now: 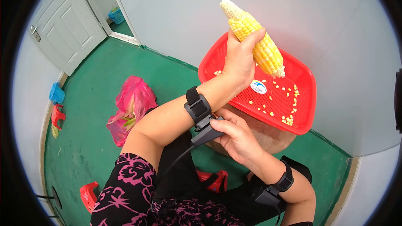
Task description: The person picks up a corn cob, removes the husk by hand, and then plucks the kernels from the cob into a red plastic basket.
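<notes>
Left hand (239, 60) is raised, fingers wrapped tight round the middle of a corn cob (270, 56). The cob is tilted, pale tip up-left and butt end down-right, over the red basket (303, 100). Can't tell whether the butt touches the mesh.

Right hand (236, 136) is lower and closer to the body. Its thumb and curled fingers pinch the black module (207, 132) that hangs off the wrist strap (197, 105) on the left forearm, with a cable running down from it. The right wrist carries a similar band (284, 180).

In the basket: loose kernels (288, 120), scattered, densest near the front right edge, plus a round sticker (258, 86) on the mesh. The basket sits on a wooden block (272, 136), close to the wall.

On the green floor (92, 142): a pink bag (134, 100) with husks showing sits left of the arms, well apart from the basket. A blue stool (57, 93) and a red stool (57, 115) stand by the far-left wall, and another red stool (88, 194) is near the person's knee. A white door (63, 21) stands open at top left, with a blue basket (117, 15) past the doorway.
</notes>
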The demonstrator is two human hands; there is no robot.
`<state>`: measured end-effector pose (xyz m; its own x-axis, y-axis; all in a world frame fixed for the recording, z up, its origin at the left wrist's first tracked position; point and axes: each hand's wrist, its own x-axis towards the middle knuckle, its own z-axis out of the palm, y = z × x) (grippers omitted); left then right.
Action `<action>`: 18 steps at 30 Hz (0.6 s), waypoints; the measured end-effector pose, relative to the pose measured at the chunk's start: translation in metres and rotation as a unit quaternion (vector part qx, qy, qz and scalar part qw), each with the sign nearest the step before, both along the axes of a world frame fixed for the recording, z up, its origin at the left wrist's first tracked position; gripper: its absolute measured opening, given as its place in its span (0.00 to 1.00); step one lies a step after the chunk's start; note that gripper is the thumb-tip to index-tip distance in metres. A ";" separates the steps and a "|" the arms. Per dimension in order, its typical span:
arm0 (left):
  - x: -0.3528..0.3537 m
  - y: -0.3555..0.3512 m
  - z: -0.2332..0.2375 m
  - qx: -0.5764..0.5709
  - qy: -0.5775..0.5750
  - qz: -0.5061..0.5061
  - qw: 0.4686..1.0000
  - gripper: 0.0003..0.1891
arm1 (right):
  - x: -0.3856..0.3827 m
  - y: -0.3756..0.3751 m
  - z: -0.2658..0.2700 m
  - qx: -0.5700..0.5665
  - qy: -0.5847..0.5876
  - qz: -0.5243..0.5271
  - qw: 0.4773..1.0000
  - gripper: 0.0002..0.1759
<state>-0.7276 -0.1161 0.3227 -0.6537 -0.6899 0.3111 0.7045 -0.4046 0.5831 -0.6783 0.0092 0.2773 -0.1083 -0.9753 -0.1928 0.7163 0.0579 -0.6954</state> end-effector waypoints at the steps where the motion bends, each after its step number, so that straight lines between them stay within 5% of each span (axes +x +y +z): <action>1: 0.000 0.000 -0.001 0.013 0.001 -0.016 1.000 0.17 | 0.000 0.001 -0.001 0.001 -0.014 0.004 1.000 0.23; 11: -0.001 -0.011 0.008 0.167 0.002 -0.112 0.980 0.15 | -0.001 0.000 -0.003 -0.019 -0.031 0.003 0.999 0.26; 16: -0.003 -0.011 0.004 0.013 0.000 0.025 1.000 0.21 | -0.003 -0.002 -0.004 0.011 0.008 -0.006 1.000 0.27; 18: -0.001 -0.005 0.008 -0.050 0.005 0.072 0.996 0.22 | -0.005 -0.007 0.001 -0.011 0.111 -0.032 0.993 0.27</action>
<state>-0.7290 -0.1214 0.3307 -0.5477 -0.7408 0.3890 0.7563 -0.2395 0.6088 -0.6832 0.0024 0.2781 -0.2086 -0.9684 -0.1366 0.5467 0.0003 -0.8373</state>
